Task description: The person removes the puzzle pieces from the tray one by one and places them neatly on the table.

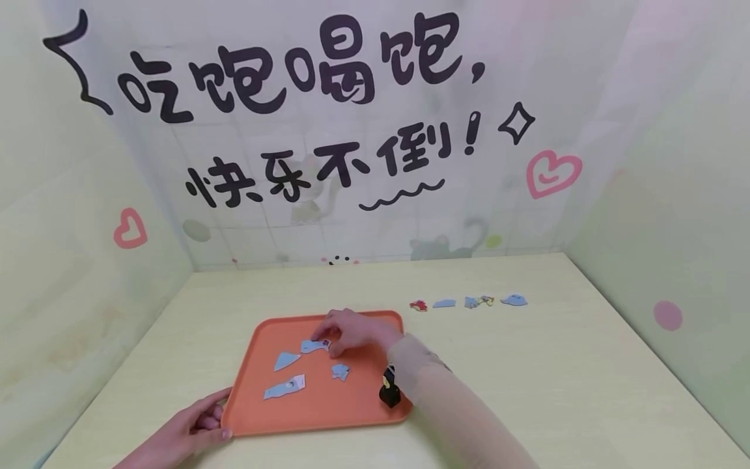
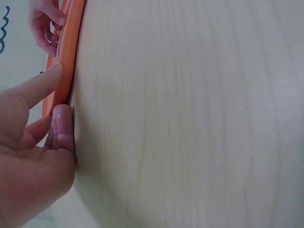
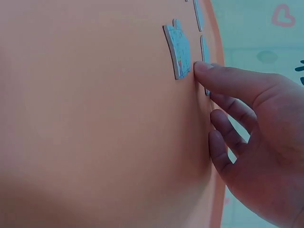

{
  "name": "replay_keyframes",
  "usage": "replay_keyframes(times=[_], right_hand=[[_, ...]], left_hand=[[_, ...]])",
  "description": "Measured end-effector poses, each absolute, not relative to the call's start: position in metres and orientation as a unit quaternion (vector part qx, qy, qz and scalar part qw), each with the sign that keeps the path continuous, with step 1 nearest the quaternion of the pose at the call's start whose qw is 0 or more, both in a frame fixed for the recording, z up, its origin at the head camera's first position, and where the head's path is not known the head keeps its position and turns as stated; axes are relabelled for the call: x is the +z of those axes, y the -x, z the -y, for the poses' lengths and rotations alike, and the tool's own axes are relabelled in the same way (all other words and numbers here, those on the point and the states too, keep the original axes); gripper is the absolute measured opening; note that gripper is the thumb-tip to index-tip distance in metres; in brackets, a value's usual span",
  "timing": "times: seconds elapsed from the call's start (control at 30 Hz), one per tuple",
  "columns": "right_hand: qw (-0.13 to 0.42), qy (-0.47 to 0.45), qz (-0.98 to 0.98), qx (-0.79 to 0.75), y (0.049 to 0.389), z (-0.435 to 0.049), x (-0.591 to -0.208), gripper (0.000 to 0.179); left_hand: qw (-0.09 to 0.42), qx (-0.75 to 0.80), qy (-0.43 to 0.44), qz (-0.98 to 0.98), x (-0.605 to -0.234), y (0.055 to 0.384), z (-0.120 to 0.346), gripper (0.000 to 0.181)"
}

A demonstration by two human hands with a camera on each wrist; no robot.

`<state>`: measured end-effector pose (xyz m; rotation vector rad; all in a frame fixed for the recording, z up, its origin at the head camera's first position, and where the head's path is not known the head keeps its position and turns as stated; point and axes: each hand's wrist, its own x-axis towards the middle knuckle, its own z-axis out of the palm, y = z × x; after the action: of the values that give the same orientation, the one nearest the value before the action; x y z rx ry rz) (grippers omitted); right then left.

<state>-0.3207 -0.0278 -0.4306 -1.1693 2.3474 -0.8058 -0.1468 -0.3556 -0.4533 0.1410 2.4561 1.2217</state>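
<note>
My left hand (image 1: 196, 423) grips the front left corner of an orange tray (image 1: 316, 420), thumb on the rim and fingers curled at its outer side, as the left wrist view shows. Over the back part of the tray my right hand (image 1: 348, 329) pinches a light blue puzzle piece (image 1: 315, 346) at its edges with thumb and fingertips. Close by on the tray lie a triangular blue piece (image 1: 286, 361), a small knobbed piece (image 1: 340, 372) and a longer joined strip (image 1: 284, 387). In the right wrist view, the knobbed piece (image 3: 178, 50) is near the thumb.
A small black object (image 1: 389, 389) is at the tray's right side, beside the right sleeve (image 1: 433, 384). Behind and right of the tray, a row of pieces on the table includes a red one (image 1: 418, 305) and a blue one (image 1: 514, 299). Printed cloth walls (image 1: 375, 234) enclose the table.
</note>
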Motion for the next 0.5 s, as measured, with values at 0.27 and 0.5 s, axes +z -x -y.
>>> replay_keyframes(times=[0.27, 0.5], right_hand=[[0.227, 0.419, -0.819, -0.32, 0.3233, 0.0276, -0.427, 0.033], [0.238, 0.424, -0.812, -0.324, 0.3233, 0.0302, -0.4302, 0.034]], left_hand=[[0.192, 0.437, -0.066, -0.877, -0.4518, 0.1482, 0.3552, 0.081], [0.19, 0.435, -0.068, -0.877, -0.4526, 0.1464, 0.3551, 0.079]])
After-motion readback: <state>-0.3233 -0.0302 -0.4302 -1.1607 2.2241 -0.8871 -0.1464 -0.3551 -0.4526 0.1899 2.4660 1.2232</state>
